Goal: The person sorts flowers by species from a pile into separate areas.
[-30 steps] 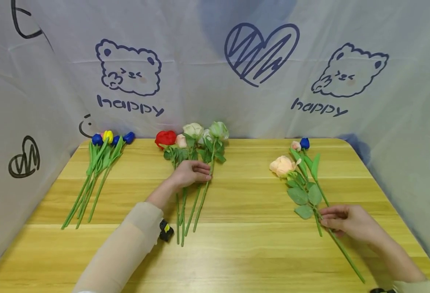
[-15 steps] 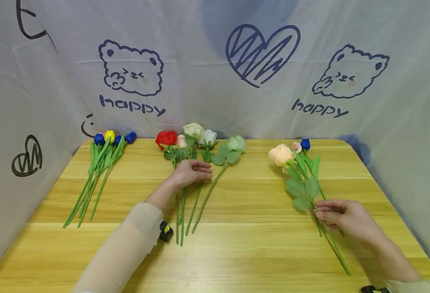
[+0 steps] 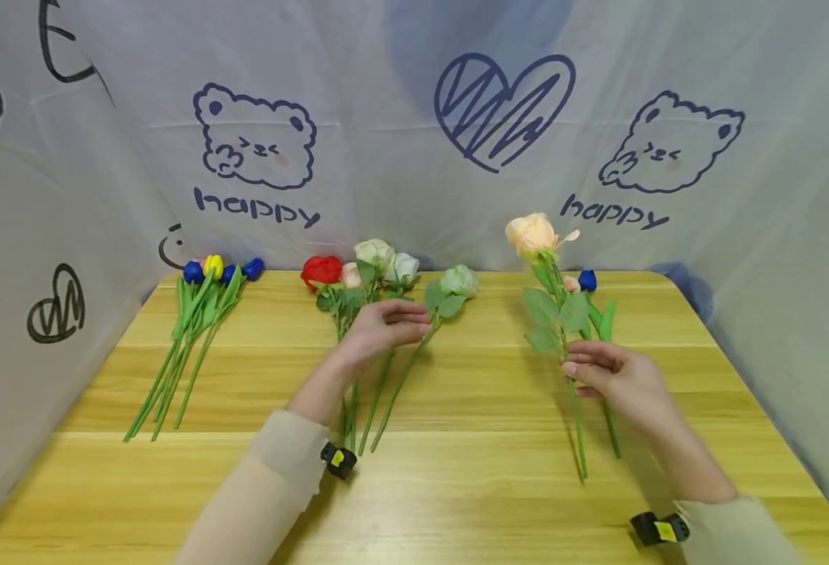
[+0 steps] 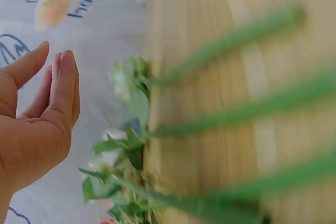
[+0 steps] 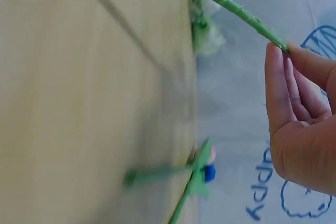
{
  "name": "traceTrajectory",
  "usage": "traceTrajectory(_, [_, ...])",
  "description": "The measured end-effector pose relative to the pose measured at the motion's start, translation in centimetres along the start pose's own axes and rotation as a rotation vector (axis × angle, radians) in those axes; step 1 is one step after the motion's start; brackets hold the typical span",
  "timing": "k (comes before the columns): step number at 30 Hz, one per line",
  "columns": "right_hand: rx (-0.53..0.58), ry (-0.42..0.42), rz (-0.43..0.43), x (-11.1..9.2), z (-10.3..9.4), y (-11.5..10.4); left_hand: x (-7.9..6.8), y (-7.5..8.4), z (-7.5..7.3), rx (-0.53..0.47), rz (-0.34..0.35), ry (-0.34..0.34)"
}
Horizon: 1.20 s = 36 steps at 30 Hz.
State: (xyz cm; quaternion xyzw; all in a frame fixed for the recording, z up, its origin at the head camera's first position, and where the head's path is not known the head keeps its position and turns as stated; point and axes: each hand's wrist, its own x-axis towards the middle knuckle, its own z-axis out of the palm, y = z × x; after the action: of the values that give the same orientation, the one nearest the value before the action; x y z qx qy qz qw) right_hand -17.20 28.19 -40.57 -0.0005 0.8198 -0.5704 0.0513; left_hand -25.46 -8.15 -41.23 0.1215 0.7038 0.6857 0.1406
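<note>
My right hand (image 3: 619,380) pinches the green stem (image 5: 226,3) of a peach rose (image 3: 531,235) between thumb and fingertips. The rose is upright and raised off the table, its shadow showing in the right wrist view. Over the middle bunch hovers my left hand (image 3: 386,326), fingers extended and nothing held; the left wrist view has it above the stems. Nearest to it lies a pale green rose (image 3: 459,281), angled right. Beside that are a red rose (image 3: 322,271), a cream rose (image 3: 375,253) and a white rose (image 3: 404,268).
A blue tulip (image 3: 587,280) and a small pale pink flower (image 3: 572,285) lie at the right, behind my right hand. Several tulips, among them a yellow tulip (image 3: 212,267), lie at the left of the wooden table (image 3: 456,486). A printed cloth (image 3: 379,173) hangs behind the table.
The pale green rose has come down to the right, away from my left hand. My right hand has lifted the peach rose up and to the left, off the tulip. My left hand has shifted slightly right.
</note>
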Motion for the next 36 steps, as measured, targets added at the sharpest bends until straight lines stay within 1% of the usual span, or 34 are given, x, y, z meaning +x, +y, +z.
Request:
traceTrajectory(2, [0.052,0.010,-0.015,0.7,0.9,-0.6,-0.2,0.1,0.6,-0.020,0.017,-0.008])
traceTrajectory(8, [0.229,0.030,-0.061,2.6,3.8,-2.3,-0.9,0.1,2.4,-0.077,0.026,-0.036])
traceTrajectory(11, [0.308,0.034,-0.084,3.5,5.4,-3.1,-1.4,-0.1,3.2,-0.082,0.027,-0.047])
traceTrajectory(17, [0.427,0.044,-0.117,5.0,8.3,-4.4,-1.6,-0.5,4.0,-0.069,0.018,-0.065])
traceTrajectory(22, [0.544,0.044,-0.089,5.6,10.1,-5.0,-1.7,-0.7,4.3,-0.100,0.003,-0.069])
traceTrajectory(27, [0.565,0.035,-0.076,5.8,11.3,-5.1,-2.0,-1.0,4.8,-0.128,-0.039,-0.074])
traceTrajectory(31, [0.557,0.007,-0.071,6.1,12.0,-5.0,-2.0,-1.2,5.0,-0.121,-0.063,-0.072])
traceTrajectory(36, [0.538,-0.008,-0.078,6.5,12.5,-5.0,-1.9,-1.4,5.0,-0.108,-0.059,-0.076])
